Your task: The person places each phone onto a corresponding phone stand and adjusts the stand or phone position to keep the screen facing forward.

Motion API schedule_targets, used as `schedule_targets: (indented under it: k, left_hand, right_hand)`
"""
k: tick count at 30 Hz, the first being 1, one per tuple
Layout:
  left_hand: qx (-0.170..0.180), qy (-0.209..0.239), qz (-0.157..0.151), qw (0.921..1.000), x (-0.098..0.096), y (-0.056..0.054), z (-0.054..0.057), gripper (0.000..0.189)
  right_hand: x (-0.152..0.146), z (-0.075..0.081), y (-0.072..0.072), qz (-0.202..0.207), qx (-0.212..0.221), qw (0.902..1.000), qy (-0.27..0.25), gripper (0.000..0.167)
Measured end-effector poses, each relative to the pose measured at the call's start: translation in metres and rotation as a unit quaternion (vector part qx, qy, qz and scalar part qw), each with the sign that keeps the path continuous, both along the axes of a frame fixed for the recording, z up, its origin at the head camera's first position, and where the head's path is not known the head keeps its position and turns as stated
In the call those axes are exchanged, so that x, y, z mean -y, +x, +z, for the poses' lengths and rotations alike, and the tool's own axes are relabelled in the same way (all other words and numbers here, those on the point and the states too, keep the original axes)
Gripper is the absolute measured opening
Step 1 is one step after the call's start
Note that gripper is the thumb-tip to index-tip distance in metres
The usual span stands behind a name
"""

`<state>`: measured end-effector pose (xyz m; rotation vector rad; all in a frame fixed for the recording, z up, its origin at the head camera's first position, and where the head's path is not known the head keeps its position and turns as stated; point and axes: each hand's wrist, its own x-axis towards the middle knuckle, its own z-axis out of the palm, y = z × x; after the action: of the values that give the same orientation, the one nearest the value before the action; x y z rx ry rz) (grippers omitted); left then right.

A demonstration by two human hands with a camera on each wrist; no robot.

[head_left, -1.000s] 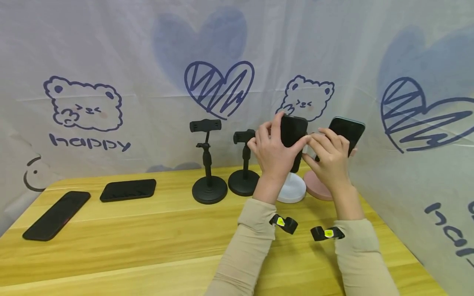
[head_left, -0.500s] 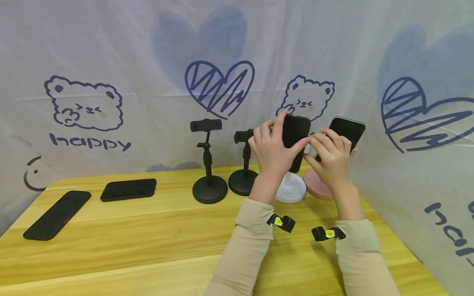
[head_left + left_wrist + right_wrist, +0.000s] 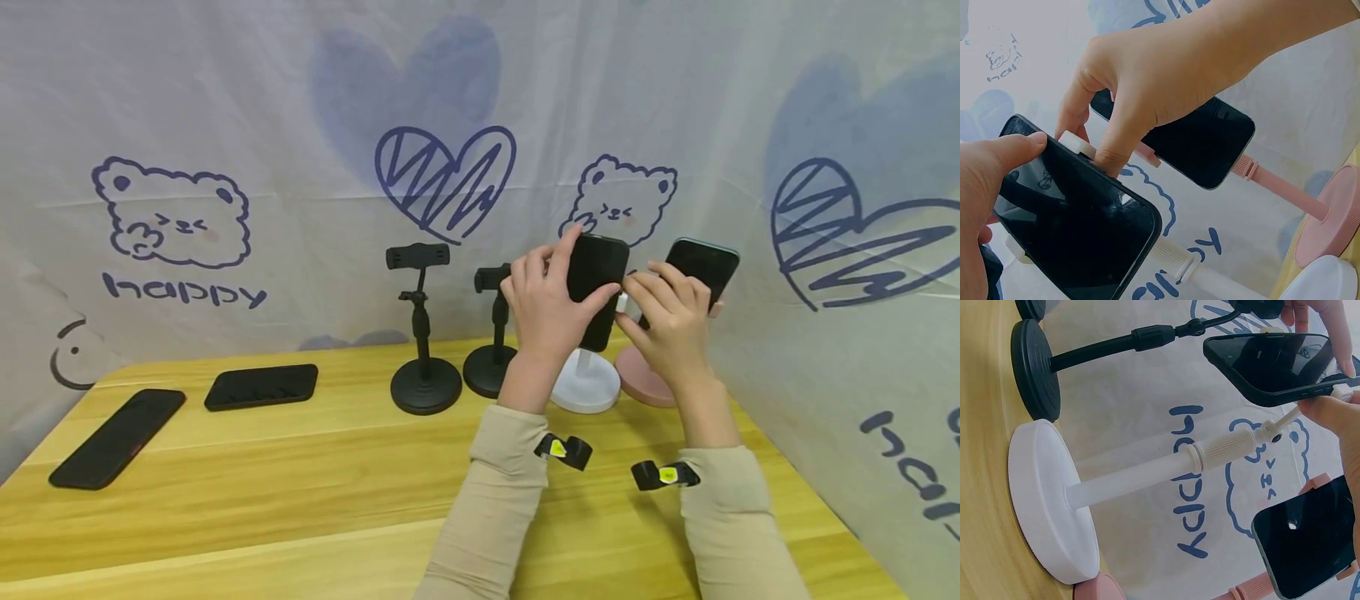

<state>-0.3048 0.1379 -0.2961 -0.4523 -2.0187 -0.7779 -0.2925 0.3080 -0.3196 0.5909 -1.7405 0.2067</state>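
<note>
My left hand [image 3: 543,308] grips a black smartphone [image 3: 598,271] by its edges, thumb on the screen side. The phone stands tilted in the holder of a white phone stand [image 3: 1129,481]. On the phone's right edge, my right hand [image 3: 670,315] pinches the stand's white clamp end [image 3: 1077,144] between thumb and fingers. Just behind the right hand, a second smartphone [image 3: 1204,147] sits in the clamp of a pink phone stand [image 3: 1294,194]. The right fingers partly cover that phone in the head view.
Two black phone stands, one taller [image 3: 422,333] and one shorter [image 3: 495,333], stand left of the white one with bare clamps. Two more smartphones, one angled [image 3: 118,437] and one crosswise [image 3: 261,386], lie at the table's left. A printed curtain [image 3: 315,100] hangs close behind.
My left thumb has drawn back slightly from the right fingertips, so the white clamp end shows between them. The left wrist has shifted a little left. The right hand stays nearly in place.
</note>
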Motion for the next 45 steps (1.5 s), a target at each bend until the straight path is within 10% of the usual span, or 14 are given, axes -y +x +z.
schedule_targets:
  k: [45]
  left_hand:
    - [0.018, -0.042, 0.006, 0.9989, 0.0012, 0.0025, -0.0006, 0.087]
  right_hand:
    - [-0.0033, -0.0003, 0.0005, -0.015, 0.013, 0.9998, -0.002, 0.025]
